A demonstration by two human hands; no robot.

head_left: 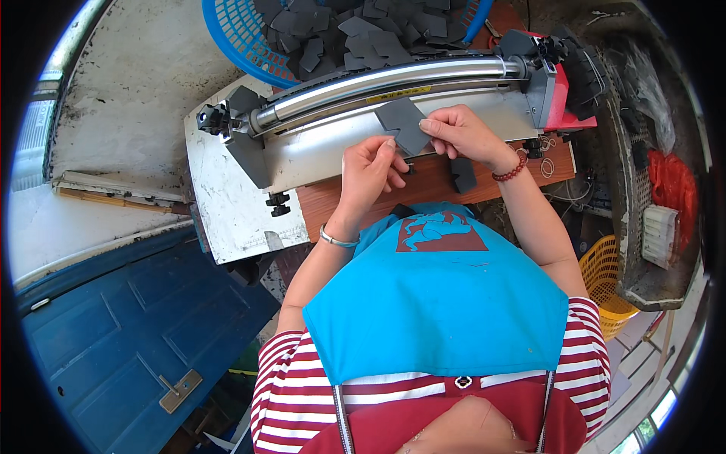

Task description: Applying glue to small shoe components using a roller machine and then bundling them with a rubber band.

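Just behind my left hand (365, 172) sits a silvery bangle (339, 240); behind my right hand (463, 135), a dark red beaded bracelet (516, 168). Farther back come my bright blue apron (439, 310), dark red print (442, 231) and striped red-and-white sleeves (281, 378).

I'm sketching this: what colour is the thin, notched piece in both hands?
The thin, notched piece is dark grey, clearest in the head view.
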